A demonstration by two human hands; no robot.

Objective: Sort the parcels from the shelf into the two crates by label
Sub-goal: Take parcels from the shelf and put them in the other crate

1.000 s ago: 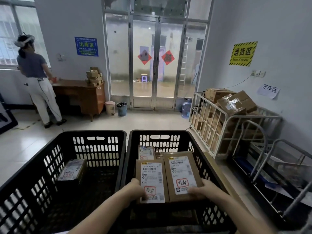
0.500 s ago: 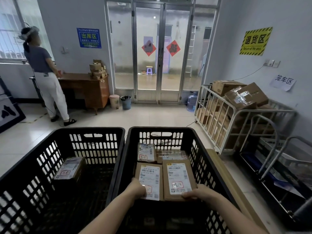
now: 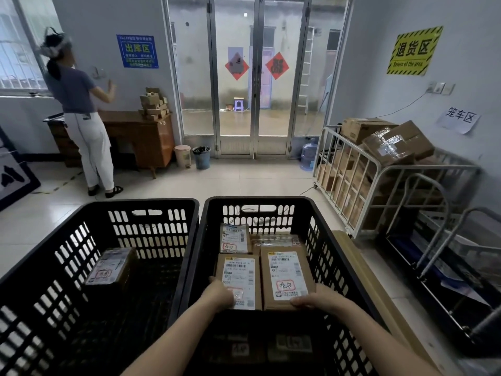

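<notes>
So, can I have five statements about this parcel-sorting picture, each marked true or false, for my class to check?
1. The left hand grips a narrower parcel and the right hand a wider parcel, both at the right crate. True.
2. The left crate holds no parcels. False: a lone parcel lies in it.
3. The glass doors stand wide open. False: they are shut.
4. Another person stands at the wooden desk, back to the camera. True.
5. The cage trolley holds nothing. False: cardboard boxes are piled in it.
</notes>
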